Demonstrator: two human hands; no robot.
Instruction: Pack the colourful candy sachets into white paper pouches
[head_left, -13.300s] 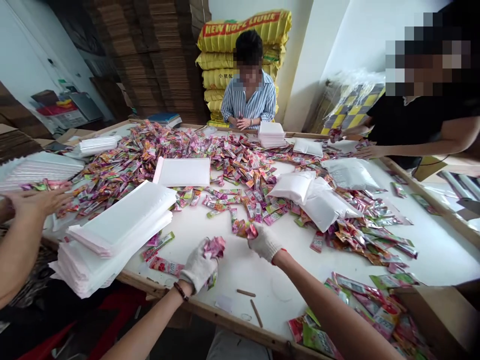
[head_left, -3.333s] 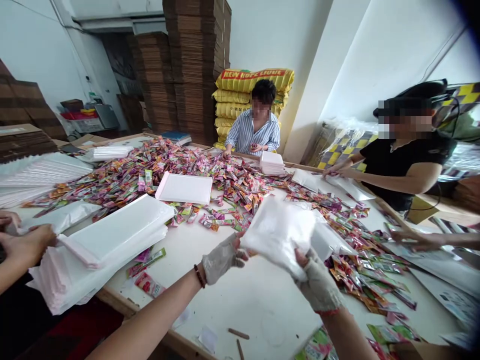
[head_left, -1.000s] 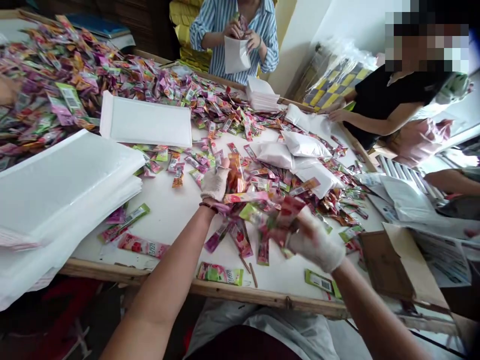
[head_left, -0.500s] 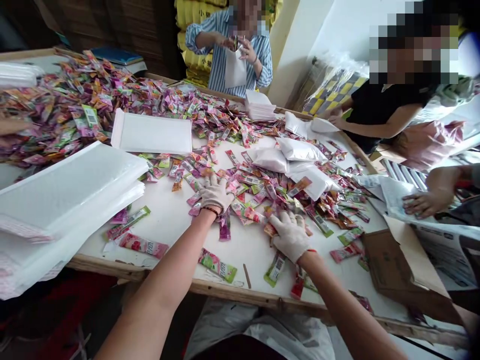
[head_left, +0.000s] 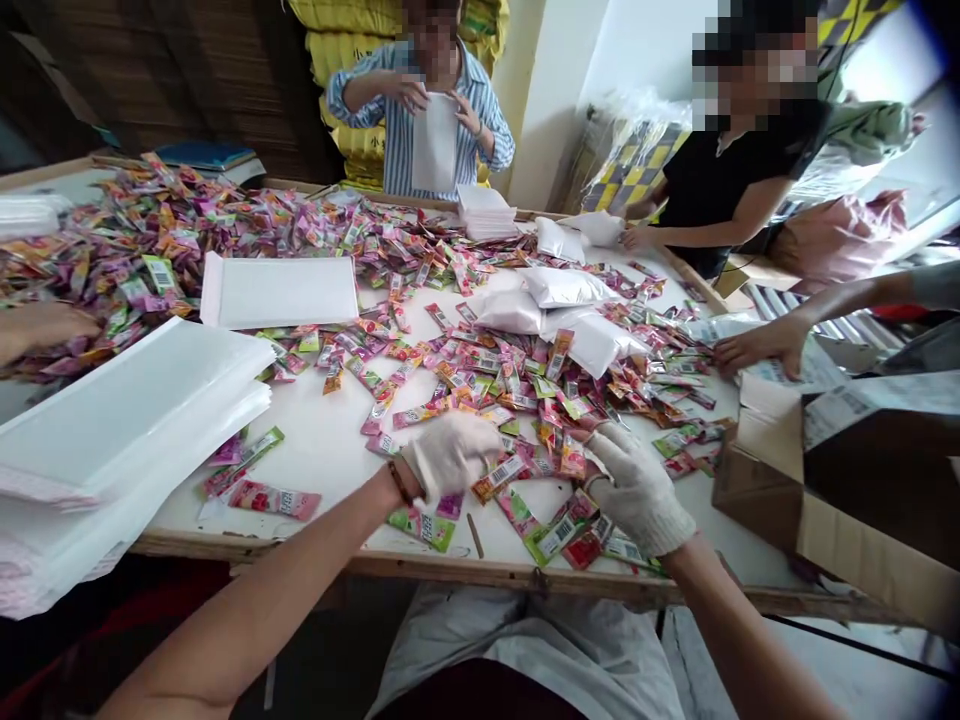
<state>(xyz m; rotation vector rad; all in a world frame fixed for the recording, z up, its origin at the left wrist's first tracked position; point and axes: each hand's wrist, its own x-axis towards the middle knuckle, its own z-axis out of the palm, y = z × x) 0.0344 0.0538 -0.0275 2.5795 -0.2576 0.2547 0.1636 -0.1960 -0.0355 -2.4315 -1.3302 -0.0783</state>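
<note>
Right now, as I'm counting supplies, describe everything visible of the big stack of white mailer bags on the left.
The stack of white mailer bags is a thick, slumped pile of flat, plastic-looking envelopes with pinkish edges. It lies on the table at its near left corner, overhanging the wooden rim. Some candy packets lie by its right side; no hand touches it.

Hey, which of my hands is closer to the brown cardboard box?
Right. The right hand lies on the sachets just left of the cardboard box; the left hand is farther left, beyond the right one.
</note>
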